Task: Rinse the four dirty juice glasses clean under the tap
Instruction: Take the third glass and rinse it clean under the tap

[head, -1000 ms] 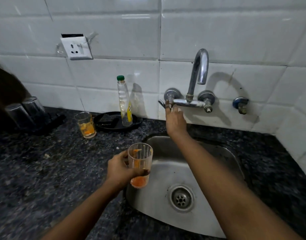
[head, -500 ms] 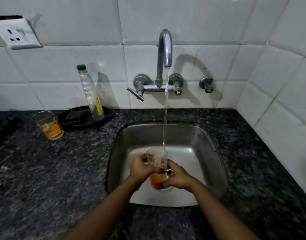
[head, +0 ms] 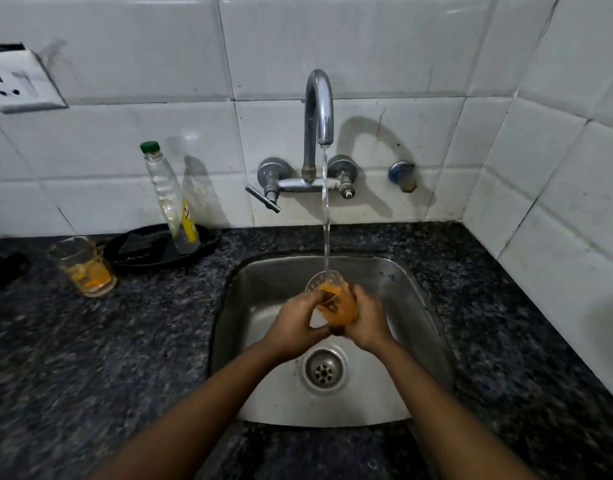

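Observation:
Over the steel sink [head: 409,306] I hold a clear juice glass [head: 329,296] tinted orange inside, tilted with its mouth toward the tap. My left hand [head: 294,323] grips its left side and my right hand [head: 365,320] wraps its right side and base. Water streams from the chrome tap [head: 319,109] straight into the glass mouth. A second dirty glass [head: 85,266] with orange residue stands upright on the dark counter at the left, away from both hands.
A black tray [head: 152,249] holding a clear bottle [head: 171,202] with a green cap sits behind the left glass. The tap lever [head: 263,199] sticks out to the left. A wall socket [head: 17,83] is at upper left. The drain [head: 324,368] lies under my wrists. Tiled wall closes the right side.
My right hand left the tap lever and joined the left on the glass. Water now runs, and the glass has tilted more toward the stream, filling with orange-tinted water.

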### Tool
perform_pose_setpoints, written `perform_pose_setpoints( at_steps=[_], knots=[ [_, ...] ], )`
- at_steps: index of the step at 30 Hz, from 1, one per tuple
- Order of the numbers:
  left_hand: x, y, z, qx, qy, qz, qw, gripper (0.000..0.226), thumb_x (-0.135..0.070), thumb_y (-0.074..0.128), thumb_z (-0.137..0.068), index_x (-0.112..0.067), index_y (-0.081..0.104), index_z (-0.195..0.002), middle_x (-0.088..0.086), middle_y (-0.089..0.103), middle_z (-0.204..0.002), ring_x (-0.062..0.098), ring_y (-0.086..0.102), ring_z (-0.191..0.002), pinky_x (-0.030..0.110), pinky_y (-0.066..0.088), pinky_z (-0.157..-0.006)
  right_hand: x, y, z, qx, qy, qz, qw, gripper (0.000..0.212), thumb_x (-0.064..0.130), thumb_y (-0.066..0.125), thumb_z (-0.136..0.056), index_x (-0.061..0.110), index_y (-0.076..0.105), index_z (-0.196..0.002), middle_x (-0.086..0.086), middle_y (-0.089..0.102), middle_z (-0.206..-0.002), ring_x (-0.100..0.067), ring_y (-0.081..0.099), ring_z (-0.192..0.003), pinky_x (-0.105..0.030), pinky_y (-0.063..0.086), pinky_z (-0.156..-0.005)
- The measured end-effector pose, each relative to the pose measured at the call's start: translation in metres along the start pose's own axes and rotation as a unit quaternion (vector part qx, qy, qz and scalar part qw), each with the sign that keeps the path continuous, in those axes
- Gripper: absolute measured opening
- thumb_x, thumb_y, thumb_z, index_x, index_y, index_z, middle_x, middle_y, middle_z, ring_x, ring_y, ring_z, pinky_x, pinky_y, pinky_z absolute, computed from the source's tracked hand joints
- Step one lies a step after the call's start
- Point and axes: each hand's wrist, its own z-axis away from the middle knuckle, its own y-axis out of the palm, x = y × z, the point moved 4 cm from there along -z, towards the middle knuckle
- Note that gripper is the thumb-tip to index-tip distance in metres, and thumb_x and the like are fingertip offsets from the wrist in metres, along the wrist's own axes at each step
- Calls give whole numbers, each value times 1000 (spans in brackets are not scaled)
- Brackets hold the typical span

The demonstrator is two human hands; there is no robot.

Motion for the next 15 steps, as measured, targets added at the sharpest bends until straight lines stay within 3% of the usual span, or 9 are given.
perform_pose_setpoints(
  at_steps=[2, 4, 7, 9, 11, 13, 15],
  knots=[
    [-1, 6, -11, 110, 6, -19, 994, 47, -15, 73, -75, -15, 58, -120, 2, 61, -124, 15, 55, -115, 28, 41, -103, 6, -10, -6, -8, -48, 72, 996, 69, 19, 85, -53, 26, 48, -110, -6, 63, -110, -28, 61, -102, -43, 53, -81],
    [-2, 8, -22, 216, -38, -15, 975, 54, -13, 72, -76, -15, 53, -127, 2, 54, -132, 16, 49, -123, 25, 35, -106, 15, -16, -8, -6, -110, 172, 979, 78, 18, 82, -59, 22, 44, -126, -8, 52, -125, -29, 51, -115, -43, 48, -91],
    [-8, 0, -36, 285, -141, 200, 927, 34, -16, 62, -84, -16, 57, -118, 7, 59, -119, 24, 53, -117, 41, 38, -108, 27, -29, -7, -9, -171, 282, 944, 81, 33, 77, -66, 26, 36, -135, -7, 40, -132, -28, 44, -120, -42, 38, -99],
    [-5, -6, -47, 245, -194, 357, 880, 33, -40, 56, -86, -17, 63, -109, 8, 65, -110, 24, 59, -106, 45, 41, -103, 27, -36, -6, -8, -161, 294, 942, 84, 40, 75, -64, 31, 33, -135, -6, 36, -133, -28, 47, -116, -39, 41, -95],
    [6, -5, -59, 211, -248, 394, 859, 51, -60, 46, -85, -18, 63, -109, 8, 67, -111, 21, 61, -102, 41, 45, -91, 25, -38, -5, -12, -145, 302, 942, 85, 41, 73, -66, 31, 28, -138, -8, 29, -138, -29, 49, -114, -38, 44, -90],
    [10, 2, -70, 146, -291, 378, 867, 45, -53, 50, -87, -18, 60, -114, 11, 65, -117, 24, 61, -104, 38, 48, -84, 30, -38, -1, -40, -128, 340, 931, 82, 36, 69, -74, 32, 23, -141, -10, 27, -141, -30, 48, -118, -41, 40, -97],
    [9, 11, -79, 28, -322, 401, 857, 32, -34, 57, -88, -11, 63, -109, 12, 68, -108, 24, 66, -94, 36, 54, -80, 34, -31, -1, -82, -112, 414, 899, 81, 31, 72, -72, 31, 28, -140, -14, 37, -137, -32, 51, -114, -45, 40, -95]
  ],
)
